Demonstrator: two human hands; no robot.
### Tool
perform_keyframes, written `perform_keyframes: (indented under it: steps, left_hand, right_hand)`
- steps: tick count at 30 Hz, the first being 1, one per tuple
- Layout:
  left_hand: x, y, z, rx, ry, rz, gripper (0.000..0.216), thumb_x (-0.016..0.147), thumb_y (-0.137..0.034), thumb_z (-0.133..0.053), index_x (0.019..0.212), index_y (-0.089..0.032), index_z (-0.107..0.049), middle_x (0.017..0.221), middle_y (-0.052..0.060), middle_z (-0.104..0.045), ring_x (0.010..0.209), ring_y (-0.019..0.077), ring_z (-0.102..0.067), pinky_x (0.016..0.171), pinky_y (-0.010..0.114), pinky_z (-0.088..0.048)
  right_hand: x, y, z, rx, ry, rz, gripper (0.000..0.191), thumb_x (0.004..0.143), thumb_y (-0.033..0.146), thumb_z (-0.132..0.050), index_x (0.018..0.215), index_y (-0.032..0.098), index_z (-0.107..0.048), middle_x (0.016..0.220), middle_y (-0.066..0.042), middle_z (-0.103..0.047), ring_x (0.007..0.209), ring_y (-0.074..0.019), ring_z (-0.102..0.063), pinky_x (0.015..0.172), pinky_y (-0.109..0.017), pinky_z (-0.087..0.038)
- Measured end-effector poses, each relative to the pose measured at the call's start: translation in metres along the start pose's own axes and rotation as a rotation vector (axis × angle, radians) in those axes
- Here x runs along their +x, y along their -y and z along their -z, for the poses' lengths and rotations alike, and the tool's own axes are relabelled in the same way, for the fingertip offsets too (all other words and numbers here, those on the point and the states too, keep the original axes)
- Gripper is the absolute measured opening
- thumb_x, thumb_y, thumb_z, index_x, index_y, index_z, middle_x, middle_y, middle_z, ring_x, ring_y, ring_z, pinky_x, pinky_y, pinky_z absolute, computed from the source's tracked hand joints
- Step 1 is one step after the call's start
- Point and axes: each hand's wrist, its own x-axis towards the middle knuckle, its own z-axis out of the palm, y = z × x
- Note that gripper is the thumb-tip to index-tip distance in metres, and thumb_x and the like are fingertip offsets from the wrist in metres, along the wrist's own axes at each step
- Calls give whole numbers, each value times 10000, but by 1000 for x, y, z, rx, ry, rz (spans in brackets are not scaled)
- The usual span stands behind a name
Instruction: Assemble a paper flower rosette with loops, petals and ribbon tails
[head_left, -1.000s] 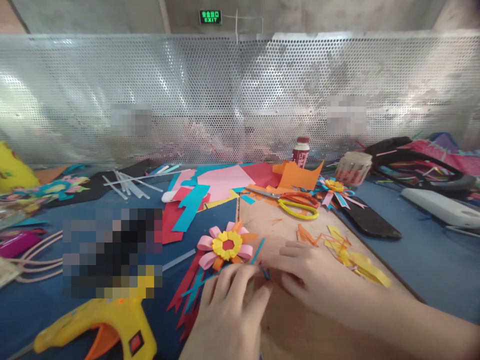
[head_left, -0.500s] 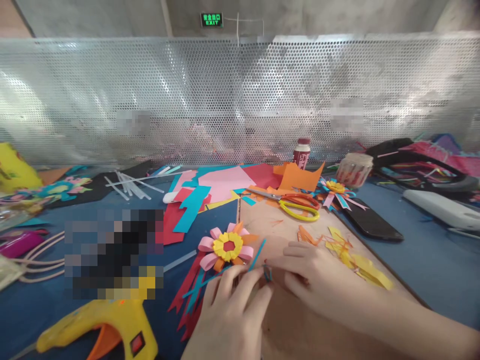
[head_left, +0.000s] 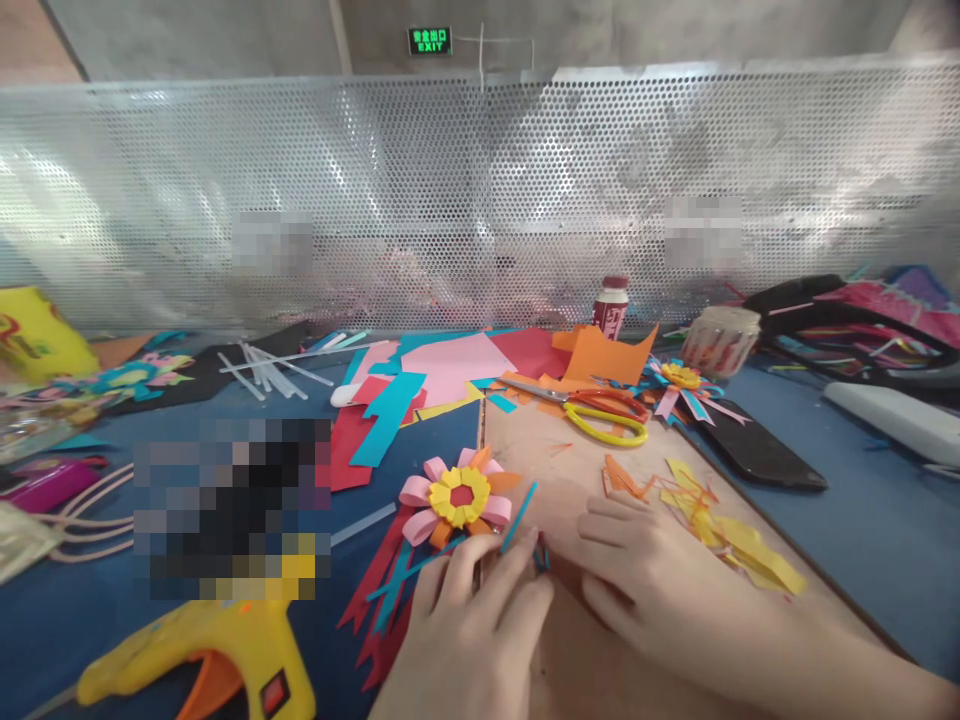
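Note:
My left hand (head_left: 469, 630) and my right hand (head_left: 645, 575) meet low in the middle over a brown board (head_left: 570, 470). Their fingertips pinch a small folded blue paper strip (head_left: 541, 553) between them. Just left of the fingers lies a paper flower (head_left: 459, 495) with pink loops, a yellow middle and red and blue ribbon tails. A thin blue strip (head_left: 519, 503) slants up beside it.
A yellow glue gun (head_left: 202, 665) lies at the bottom left. Yellow-handled scissors (head_left: 592, 408), coloured paper sheets (head_left: 450, 365), yellow scraps (head_left: 731, 535), a second paper flower (head_left: 682, 380), a black phone (head_left: 757, 452), a glue bottle (head_left: 611, 305) and glue sticks (head_left: 262, 365) lie on the blue table, with a perforated metal screen (head_left: 480, 200) behind.
The view has drifted slightly, so everything sits a little lower and to the right. Both hands stay together on the blue strip with only small finger movements.

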Motion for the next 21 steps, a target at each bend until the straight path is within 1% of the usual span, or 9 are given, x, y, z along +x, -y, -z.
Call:
perform_keyframes:
  steps: [3, 7, 11, 14, 15, 17, 19, 21]
  left_hand:
    - [0, -1, 1, -8, 8, -3, 455, 728, 4, -411, 1032, -256, -627, 1316, -52, -555, 1060, 236, -510, 808, 354, -422]
    - [0, 0, 0, -34, 3, 16, 450, 729, 3, -419, 1016, -273, -629, 1311, -76, -557, 1041, 226, -521, 804, 342, -419]
    - [-1, 1, -1, -17, 41, 7, 487, 706, 11, -408, 1039, -275, -618, 1342, -77, -527, 1054, 236, -509, 810, 350, -410]
    - [-1, 1, -1, -2, 62, -3, 513, 684, 21, -397, 1049, -269, -611, 1346, -71, -524, 1066, 240, -499, 819, 354, -404]
    - [-1, 1, -1, 1, 63, -5, 514, 683, 20, -396, 1050, -269, -610, 1344, -69, -526, 1064, 240, -499, 817, 351, -404]
    - [-1, 1, 0, 0, 65, -4, 507, 688, 17, -395, 1047, -272, -609, 1345, -66, -525, 1062, 239, -499, 811, 348, -404]
    - [0, 0, 0, 0, 65, 4, 509, 692, 19, -393, 1043, -279, -608, 1354, -67, -515, 1065, 235, -499, 815, 351, -404]
    - [-1, -1, 0, 8, 60, 14, 505, 699, 19, -399, 1045, -282, -611, 1366, -57, -504, 1071, 234, -498, 823, 355, -404]
  right_hand:
    - [0, -1, -1, -21, -23, 25, 144, 817, 80, -455, 763, 199, -516, 763, 24, -575, 707, -129, -460, 631, -266, -319]
    - [1, 1, 1, -76, -32, 53, 143, 817, 86, -469, 735, 191, -521, 711, 21, -555, 647, -134, -426, 589, -279, -295]
    - [0, 1, -1, -141, -44, 99, 131, 827, 107, -481, 739, 187, -534, 709, 9, -560, 639, -147, -421, 587, -297, -291]
    - [-1, 1, -3, -142, -49, 108, 134, 831, 105, -474, 745, 187, -536, 719, 3, -568, 644, -150, -430, 588, -297, -296]
    - [-1, 2, -3, -120, -48, 92, 140, 826, 95, -471, 744, 188, -536, 717, 3, -568, 644, -148, -434, 591, -292, -301]
    - [1, 3, -2, -32, -53, 9, 144, 795, 73, -479, 763, 193, -553, 715, 6, -564, 648, -141, -445, 610, -280, -319]
    - [6, 3, 0, 83, -54, -91, 185, 752, 59, -493, 817, 203, -591, 723, 6, -563, 656, -135, -463, 635, -270, -345]
    - [13, 0, 2, 193, -28, -149, 224, 737, 71, -501, 847, 212, -634, 761, -3, -580, 677, -132, -491, 650, -264, -372]
